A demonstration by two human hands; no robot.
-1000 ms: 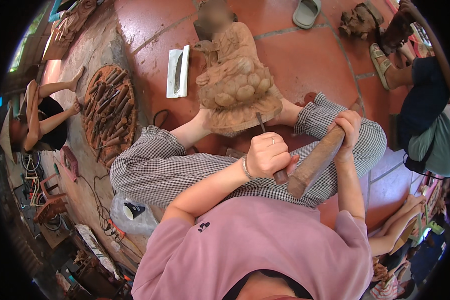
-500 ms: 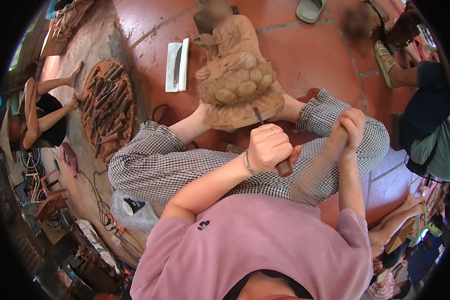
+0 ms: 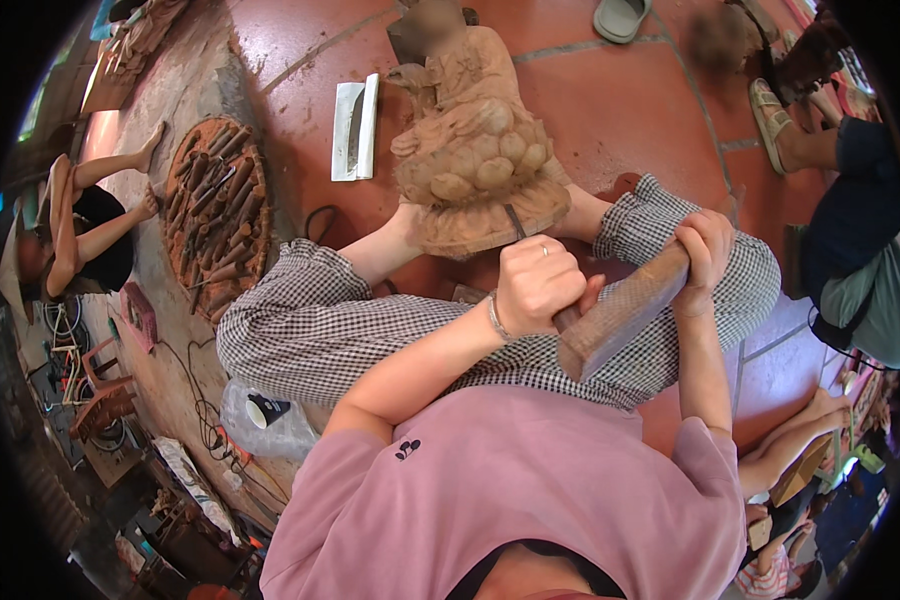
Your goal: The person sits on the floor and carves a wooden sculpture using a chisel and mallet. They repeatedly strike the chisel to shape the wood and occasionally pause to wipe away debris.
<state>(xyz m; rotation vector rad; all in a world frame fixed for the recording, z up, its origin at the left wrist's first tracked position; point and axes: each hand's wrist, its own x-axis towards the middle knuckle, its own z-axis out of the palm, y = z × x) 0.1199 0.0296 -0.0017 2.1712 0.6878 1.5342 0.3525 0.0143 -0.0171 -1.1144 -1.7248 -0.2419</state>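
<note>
Head view: left hand (image 3: 535, 285) is gripping a chisel (image 3: 515, 222), fingers clamped, blade touching the base of the wooden statue (image 3: 475, 150) between the legs. Right hand (image 3: 703, 250), fingers clamped, is holding the wooden mallet (image 3: 620, 315), now lowered against the chisel handle, suggesting a strike landing.

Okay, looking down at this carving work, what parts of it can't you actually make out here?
All in the head view:
- The chisel tip: hidden where it meets the wooden carving.
- The chisel handle: wrapped inside the left hand.
- The wooden mallet grip: covered by the right hand.
- The carving's top: blurred.
- The tools in the round tray: too small to tell apart.
- The feet: behind the carving's base.
</note>
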